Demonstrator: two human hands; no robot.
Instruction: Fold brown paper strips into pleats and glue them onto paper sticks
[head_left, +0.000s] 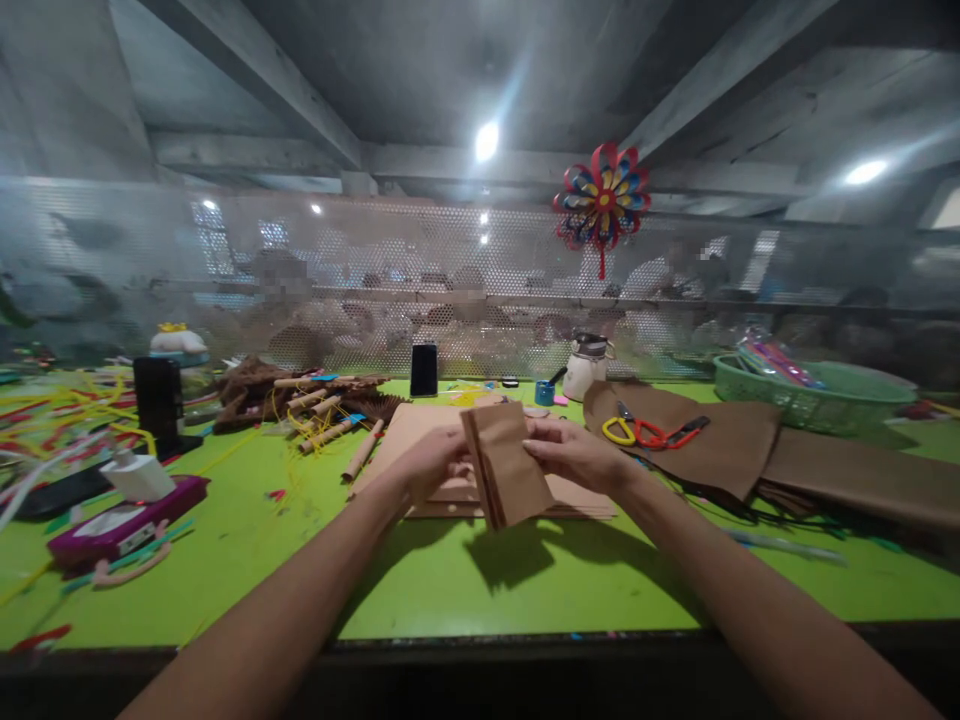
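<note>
Between my two hands is a folded piece of brown paper [517, 470], held up tilted above the table, with several layers showing along its left edge. My left hand [439, 460] grips that layered edge, its fingertips partly behind the paper. My right hand [574, 452] pinches the right edge, thumb in front. Beneath both hands lies a stack of brown sheets [405, 430] on the green table [420, 590], and the folded paper casts a shadow in front of it.
Red-and-yellow-handled scissors [652, 432] rest on larger brown paper [720, 455] at right. A green basket [832, 395] stands behind. Rolled paper tubes [322, 420] and a purple power strip [127, 520] are at left. A phone [424, 370] and white jug [585, 370] stand behind the stack.
</note>
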